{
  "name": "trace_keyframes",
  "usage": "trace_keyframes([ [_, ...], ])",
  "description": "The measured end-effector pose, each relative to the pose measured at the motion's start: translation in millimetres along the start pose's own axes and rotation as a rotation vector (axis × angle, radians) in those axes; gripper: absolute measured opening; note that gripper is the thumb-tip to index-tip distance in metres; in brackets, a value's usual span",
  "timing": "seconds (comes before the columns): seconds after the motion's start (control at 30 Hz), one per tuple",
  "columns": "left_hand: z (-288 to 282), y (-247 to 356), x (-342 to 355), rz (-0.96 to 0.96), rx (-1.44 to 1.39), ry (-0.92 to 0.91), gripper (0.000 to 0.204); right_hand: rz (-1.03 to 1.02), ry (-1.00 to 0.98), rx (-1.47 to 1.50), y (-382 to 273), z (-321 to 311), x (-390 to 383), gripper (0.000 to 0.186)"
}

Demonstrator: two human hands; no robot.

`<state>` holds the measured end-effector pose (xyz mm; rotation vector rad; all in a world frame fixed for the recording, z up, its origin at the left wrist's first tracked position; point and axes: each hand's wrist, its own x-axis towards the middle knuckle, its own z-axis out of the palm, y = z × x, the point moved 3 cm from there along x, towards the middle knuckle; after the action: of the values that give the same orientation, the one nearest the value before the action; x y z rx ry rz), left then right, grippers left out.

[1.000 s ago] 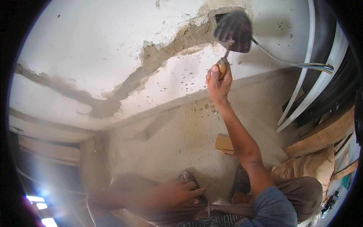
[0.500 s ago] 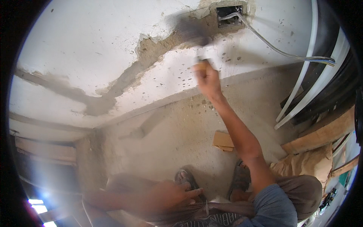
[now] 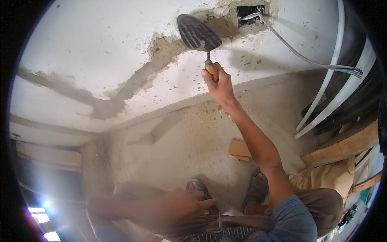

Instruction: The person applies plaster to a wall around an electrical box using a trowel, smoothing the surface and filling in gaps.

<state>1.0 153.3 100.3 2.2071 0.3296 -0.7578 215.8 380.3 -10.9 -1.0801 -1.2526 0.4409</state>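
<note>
My right hand (image 3: 217, 82) holds the trowel (image 3: 198, 34) in a closed grip, blade just left of the wall box (image 3: 250, 15); my left hand (image 3: 181, 203), grip loosely open, rests well below it.

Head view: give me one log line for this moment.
right hand: grips trowel | blade: at mortar groove in wall | left hand: low, blurred, grasp unclear

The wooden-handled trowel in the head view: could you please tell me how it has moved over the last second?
The right hand swept the dark, wooden-handled trowel leftward, from over the rectangular wall box to the grey plaster-filled channel, keeping its grip throughout. The left hand stayed low by the sandalled feet; the white cable is unmoved.
</note>
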Motion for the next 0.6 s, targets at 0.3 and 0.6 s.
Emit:
trace_keyframes([
  [0.3, -6, 0, 0, -0.005, 0.037, -0.045, 0.061, 0.036, 0.059, 0.053, 0, -4, -5, 0.032],
  [0.6, -2, -1, -3, -0.025, 0.032, -0.036, 0.062, 0.064, -0.041, 0.171, 5, 15, -24, 0.032],
])
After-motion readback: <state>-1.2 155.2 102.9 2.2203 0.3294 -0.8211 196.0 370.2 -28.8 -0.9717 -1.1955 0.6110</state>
